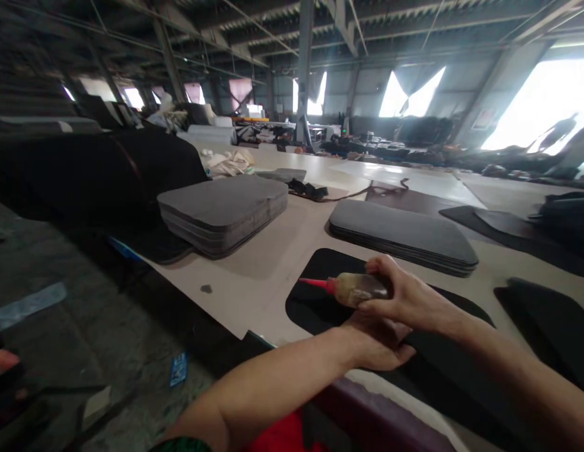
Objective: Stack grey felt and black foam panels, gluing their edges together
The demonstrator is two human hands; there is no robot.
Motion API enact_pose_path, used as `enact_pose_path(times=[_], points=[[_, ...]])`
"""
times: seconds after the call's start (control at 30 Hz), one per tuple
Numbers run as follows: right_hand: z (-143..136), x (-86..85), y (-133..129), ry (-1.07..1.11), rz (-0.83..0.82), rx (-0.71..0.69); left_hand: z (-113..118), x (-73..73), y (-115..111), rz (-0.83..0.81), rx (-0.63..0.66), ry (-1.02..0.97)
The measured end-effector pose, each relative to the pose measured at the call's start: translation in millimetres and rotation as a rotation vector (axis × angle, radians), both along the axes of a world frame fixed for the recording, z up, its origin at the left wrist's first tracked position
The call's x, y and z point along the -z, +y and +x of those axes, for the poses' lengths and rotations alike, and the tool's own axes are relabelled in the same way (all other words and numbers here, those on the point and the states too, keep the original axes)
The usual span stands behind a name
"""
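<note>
My right hand [404, 295] is wrapped round a squeeze bottle [355, 289] with a red pointed nozzle. The bottle lies nearly level, its tip towards the left, and brownish liquid shows inside. Below it is a black rounded sheet [315, 267] on the table. My left hand [379, 345] reaches across beneath my right hand, low over the sheet, with its thumb stretched out. Part of its fingers is hidden behind the right hand; they look spread rather than gripping. Whether the nozzle tip touches the sheet is hard to tell.
On the pale table [254, 282] stand a tall stack of grey rounded sheets [221, 207] and a lower stack [399, 232]. More black sheets [546, 320] lie at the right. A large black-covered heap [94, 169] is at the left. The table's front edge drops to the floor.
</note>
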State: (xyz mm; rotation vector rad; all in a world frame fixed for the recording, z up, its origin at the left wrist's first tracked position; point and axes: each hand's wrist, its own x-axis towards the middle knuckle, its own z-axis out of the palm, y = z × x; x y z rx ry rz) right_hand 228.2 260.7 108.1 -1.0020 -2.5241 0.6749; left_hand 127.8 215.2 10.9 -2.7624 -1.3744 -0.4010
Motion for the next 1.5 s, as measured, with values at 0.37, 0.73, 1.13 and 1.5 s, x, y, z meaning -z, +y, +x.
enact_pose_path(times=[0.37,0.73,1.13,1.5], points=[[-23.4,11.8,-4.4,0.137,-0.069,-0.088,-0.3,2.6,-1.9,0.015,0.029,0.009],[-27.4,17.9,1.3,0.162,0.009,-0.296,-1.2,2.1,-1.6,0.012,0.041,-0.004],[-38.1,7.4,4.1,0.121,0.061,-0.402,-0.9,-3.6,-5.8,-0.013,0.017,-0.002],[-46.3,1.2,19.9,0.063,0.207,-0.387,-1.1,-3.3,-5.8,-0.105,0.006,-0.128]])
